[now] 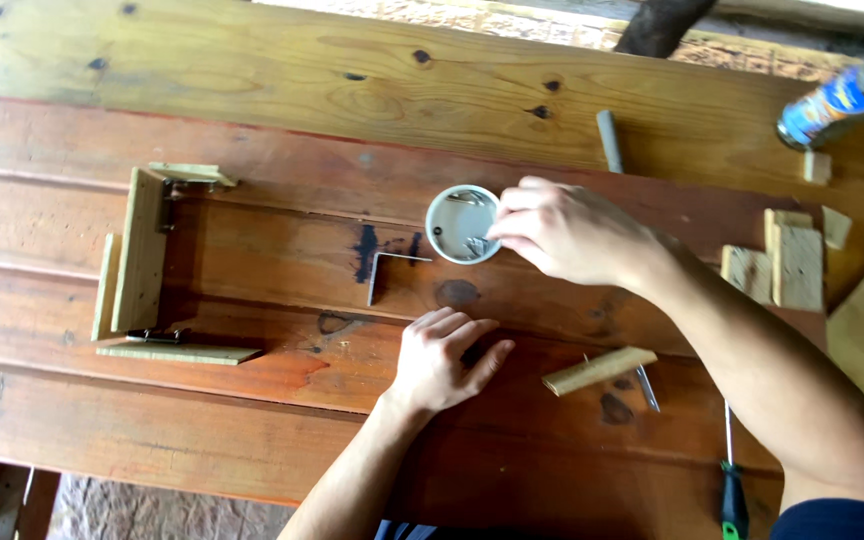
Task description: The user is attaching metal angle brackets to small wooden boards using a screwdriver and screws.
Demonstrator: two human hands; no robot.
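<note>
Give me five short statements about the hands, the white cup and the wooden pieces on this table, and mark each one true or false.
1. The right hand reaches its fingers into the round white cup. True.
2. The left hand holds the screwdriver. False: it rests flat on the table; the screwdriver lies apart at the near edge.
3. A metal angle bracket lies left of the cup. True.
4. The wooden frame stands at the table's right end. False: it is at the left.
5. A small wooden stick lies right of the left hand. True.

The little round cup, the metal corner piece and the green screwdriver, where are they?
Round cup [452,240]: head view, inside floor.
Metal corner bracket [376,278]: head view, its upright leg.
Green screwdriver [733,505]: head view, the handle.
</note>
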